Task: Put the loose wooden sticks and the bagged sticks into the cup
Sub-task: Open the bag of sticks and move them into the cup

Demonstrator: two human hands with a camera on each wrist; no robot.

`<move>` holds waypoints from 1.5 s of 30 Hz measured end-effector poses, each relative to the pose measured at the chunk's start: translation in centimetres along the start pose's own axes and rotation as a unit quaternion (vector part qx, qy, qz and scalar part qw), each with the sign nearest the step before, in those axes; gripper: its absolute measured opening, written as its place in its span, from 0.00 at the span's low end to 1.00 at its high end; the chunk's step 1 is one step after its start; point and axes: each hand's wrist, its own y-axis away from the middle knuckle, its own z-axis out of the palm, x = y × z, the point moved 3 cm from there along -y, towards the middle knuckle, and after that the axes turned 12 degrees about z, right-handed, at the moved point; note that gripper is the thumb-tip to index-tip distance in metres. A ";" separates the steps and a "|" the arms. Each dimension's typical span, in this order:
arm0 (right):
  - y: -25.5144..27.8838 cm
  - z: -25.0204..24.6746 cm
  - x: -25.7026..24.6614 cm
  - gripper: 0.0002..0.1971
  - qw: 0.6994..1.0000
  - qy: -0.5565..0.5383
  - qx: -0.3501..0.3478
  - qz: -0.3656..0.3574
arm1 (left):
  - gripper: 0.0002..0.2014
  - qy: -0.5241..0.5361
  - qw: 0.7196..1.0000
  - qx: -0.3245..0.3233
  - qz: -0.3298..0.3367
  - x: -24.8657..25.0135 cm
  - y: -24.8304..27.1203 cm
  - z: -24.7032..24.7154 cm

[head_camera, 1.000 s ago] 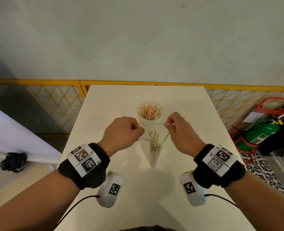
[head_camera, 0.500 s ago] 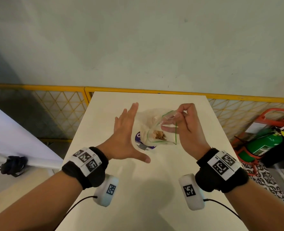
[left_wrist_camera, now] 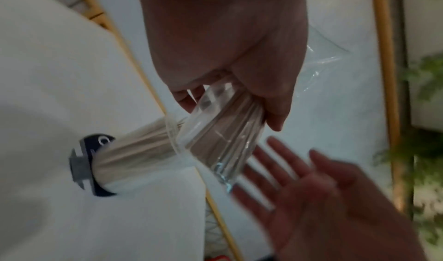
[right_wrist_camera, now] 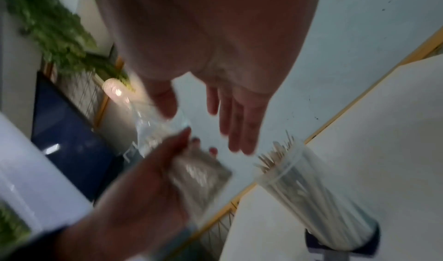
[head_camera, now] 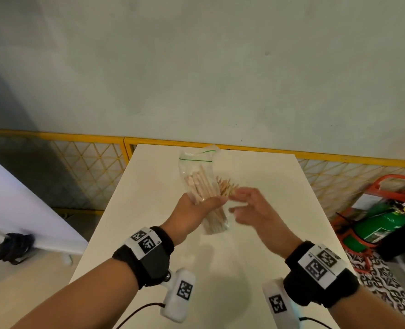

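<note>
A clear zip bag (head_camera: 195, 179) with a green seal line holds wooden sticks and stands upright above the white table (head_camera: 149, 210). My left hand (head_camera: 204, 201) grips its lower part. In the left wrist view my left hand's fingers (left_wrist_camera: 275, 104) wrap the bag (left_wrist_camera: 223, 138). Right behind the bag stands the clear cup (head_camera: 217, 223), full of loose sticks (head_camera: 225, 186). It rests on a dark base (left_wrist_camera: 95, 170). My right hand (head_camera: 240, 203) is open and blurred, just right of the cup, holding nothing. The right wrist view shows its straight fingers (right_wrist_camera: 239, 132) above the cup (right_wrist_camera: 311, 189).
A yellow mesh fence (head_camera: 90, 167) runs behind the table's far edge. A green fire extinguisher (head_camera: 377, 224) in an orange stand sits on the floor at the right. A white panel (head_camera: 18, 198) leans at the left. The table's near half is bare.
Both hands first pinched the bag's top, then the right hand held it alone. Now the left hand grips the bag upright and the right hand has let go and opened.
</note>
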 end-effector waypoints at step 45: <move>-3.1 -2.2 -5.7 0.29 0.978 0.190 0.083 -0.011 | 0.11 -0.102 0.985 -0.125 0.056 -1.0 -0.4 -1.5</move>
